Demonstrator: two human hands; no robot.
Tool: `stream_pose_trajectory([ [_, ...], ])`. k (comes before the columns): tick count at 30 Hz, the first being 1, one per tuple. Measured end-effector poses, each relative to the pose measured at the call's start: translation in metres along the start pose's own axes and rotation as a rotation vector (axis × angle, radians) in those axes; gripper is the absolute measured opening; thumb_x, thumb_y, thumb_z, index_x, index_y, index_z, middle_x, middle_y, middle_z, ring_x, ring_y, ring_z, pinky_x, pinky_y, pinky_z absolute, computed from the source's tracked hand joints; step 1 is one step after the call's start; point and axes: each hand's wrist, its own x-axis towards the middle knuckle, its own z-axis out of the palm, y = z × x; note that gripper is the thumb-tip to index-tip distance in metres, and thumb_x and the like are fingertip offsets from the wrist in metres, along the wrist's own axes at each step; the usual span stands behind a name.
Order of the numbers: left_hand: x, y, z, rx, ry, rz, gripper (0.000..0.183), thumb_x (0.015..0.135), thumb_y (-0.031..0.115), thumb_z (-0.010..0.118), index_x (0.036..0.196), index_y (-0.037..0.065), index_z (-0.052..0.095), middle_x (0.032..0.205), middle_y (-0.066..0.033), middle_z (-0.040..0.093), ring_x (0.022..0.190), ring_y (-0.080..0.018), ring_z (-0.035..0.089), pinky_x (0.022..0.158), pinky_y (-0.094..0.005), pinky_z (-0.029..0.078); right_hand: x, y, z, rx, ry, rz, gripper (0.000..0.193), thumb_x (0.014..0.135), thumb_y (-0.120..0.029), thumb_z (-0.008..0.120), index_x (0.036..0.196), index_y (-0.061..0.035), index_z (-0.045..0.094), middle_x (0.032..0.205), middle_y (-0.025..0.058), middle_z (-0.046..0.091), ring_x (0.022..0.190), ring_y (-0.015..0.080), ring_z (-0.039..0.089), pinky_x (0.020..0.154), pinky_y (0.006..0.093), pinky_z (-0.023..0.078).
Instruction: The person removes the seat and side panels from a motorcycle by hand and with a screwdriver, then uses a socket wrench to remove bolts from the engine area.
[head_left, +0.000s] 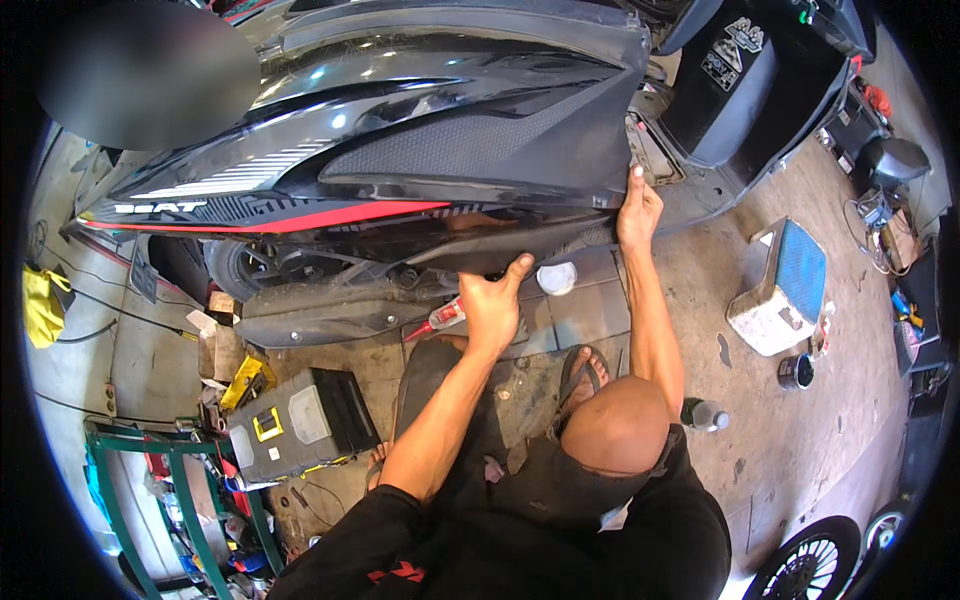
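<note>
Wearing a black shirt [480,555] just below the camera and squatting with a bare knee [615,425] raised. Gripping the lower edge of a black side panel [470,160] with the left hand [490,312], thumb on top, and closing the right hand [640,215] on its end, fingers mostly hidden. Holding it along the flank of the scooter [740,110], above the black drive cover [330,315]. Probably working best by sharing the load evenly, supporting rather than twisting the panel, and minding the red-tipped tube [445,316] and round pale container [557,278] below.
</note>
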Motion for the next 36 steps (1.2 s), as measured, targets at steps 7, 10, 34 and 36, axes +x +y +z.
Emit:
stream_pose_trajectory([
  [7,-0.001,-0.008,-0.001,-0.099,-0.043,-0.079,0.049,0.082,0.023,0.078,0.112,-0.007,0.053,0.107,-0.0131,0.061,0.099,-0.0218,0.056,0.092,-0.0361,0.043,-0.006,-0.014,-0.005,-0.035,0.039,-0.007,0.055,0.099,-0.038,0.053,0.064,0.0,0.035,0.059,-0.0016,0.032,0.061,0.0087,0.029,0.051,0.0319,0.025],
  [10,-0.003,-0.011,0.008,-0.069,0.015,-0.007,0.05,0.082,0.022,0.078,0.113,-0.006,0.052,0.109,-0.013,0.06,0.099,-0.0214,0.055,0.092,-0.0361,0.042,0.001,-0.002,-0.009,0.027,0.023,0.005,0.056,0.099,-0.04,0.053,0.063,0.0006,0.039,0.059,-0.0027,0.036,0.06,0.0084,0.031,0.051,0.0307,0.026],
  [34,-0.035,-0.121,0.005,-0.93,-0.095,-0.344,0.034,0.097,0.029,0.048,0.121,0.005,0.053,0.107,-0.0036,0.059,0.094,-0.012,0.057,0.084,-0.0278,0.048,-0.008,-0.007,0.016,-0.31,-0.142,-0.031,0.082,0.096,-0.064,0.03,0.102,0.0099,0.066,0.096,0.016,0.067,0.093,0.0247,0.058,0.09,0.0364,0.042],
  [36,-0.025,-0.117,0.016,-1.187,-0.021,-0.552,0.032,0.1,0.034,0.046,0.111,0.006,0.057,0.098,-0.0053,0.062,0.085,-0.0154,0.061,0.078,-0.0269,0.05,-0.009,-0.007,0.013,-0.323,-0.066,-0.017,0.083,0.096,-0.064,0.031,0.101,0.0121,0.066,0.098,0.0171,0.067,0.095,0.024,0.058,0.09,0.036,0.043],
])
